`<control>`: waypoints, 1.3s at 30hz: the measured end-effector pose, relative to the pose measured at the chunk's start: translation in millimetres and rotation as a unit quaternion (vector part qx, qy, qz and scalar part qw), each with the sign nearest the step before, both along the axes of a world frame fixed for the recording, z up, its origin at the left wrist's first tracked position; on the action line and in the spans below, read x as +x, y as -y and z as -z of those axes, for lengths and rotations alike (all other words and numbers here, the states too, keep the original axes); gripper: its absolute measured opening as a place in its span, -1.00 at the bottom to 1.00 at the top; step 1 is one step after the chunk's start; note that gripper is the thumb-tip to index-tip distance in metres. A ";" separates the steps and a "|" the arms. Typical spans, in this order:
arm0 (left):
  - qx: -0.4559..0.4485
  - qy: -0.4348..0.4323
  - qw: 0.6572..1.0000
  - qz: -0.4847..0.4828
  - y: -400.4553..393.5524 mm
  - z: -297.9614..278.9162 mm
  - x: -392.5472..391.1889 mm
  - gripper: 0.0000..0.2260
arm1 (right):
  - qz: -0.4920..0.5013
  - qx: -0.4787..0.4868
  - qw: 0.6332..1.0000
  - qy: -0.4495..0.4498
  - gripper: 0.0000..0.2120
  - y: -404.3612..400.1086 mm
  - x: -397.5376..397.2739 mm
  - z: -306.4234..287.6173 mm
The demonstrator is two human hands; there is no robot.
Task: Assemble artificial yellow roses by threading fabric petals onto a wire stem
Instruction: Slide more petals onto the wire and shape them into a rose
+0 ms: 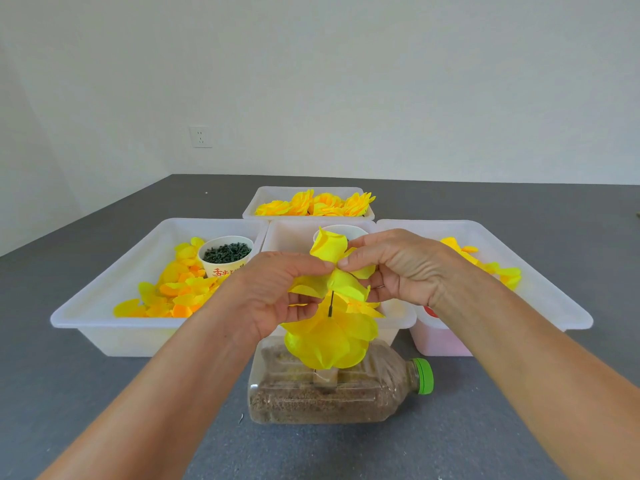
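Observation:
A thin dark wire stem (331,304) stands upright from a sand-filled plastic bottle (332,393) lying on its side. Several yellow fabric petals (329,341) are stacked low on the stem. Above them, my left hand (277,292) and my right hand (398,268) pinch a yellow petal piece (334,268) from both sides at the top of the stem. Its lobes spread up and sideways between my fingertips.
A white tray (104,306) at left holds loose yellow and orange petals and a paper cup of dark green pieces (227,252). A far tray (263,199) holds finished yellow roses. A middle tray (287,237) and a right tray (554,299) with petals stand behind the bottle.

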State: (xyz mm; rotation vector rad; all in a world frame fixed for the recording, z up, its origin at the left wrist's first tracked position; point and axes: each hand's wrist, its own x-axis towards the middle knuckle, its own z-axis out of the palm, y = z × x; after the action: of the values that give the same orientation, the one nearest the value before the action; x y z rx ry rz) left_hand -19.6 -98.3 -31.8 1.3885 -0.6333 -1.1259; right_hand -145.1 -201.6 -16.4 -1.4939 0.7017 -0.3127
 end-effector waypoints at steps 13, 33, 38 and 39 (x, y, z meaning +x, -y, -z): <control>0.005 -0.021 0.999 0.023 2.3 0.5 -0.7 -0.88 | -0.009 0.040 0.999 0.004 -0.85 -1.2 2.5 -0.5; -0.001 -0.060 0.998 0.027 3.0 2.4 1.4 -0.81 | 0.000 0.077 0.997 0.011 -0.87 -2.6 2.9 2.4; 0.002 -0.061 0.998 0.024 3.0 4.6 2.0 -0.85 | 0.015 0.075 0.997 0.010 -0.85 -2.8 3.7 3.4; 0.004 -0.067 0.997 0.025 3.4 4.8 1.8 -0.87 | 0.018 0.076 0.997 0.007 -0.85 -3.2 4.0 4.0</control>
State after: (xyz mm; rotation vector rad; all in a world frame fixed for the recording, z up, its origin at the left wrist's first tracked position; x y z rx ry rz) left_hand -17.8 -101.7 -36.6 1.2986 -0.5703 -1.2510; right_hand -141.1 -198.4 -20.4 -1.3346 0.7270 -0.2908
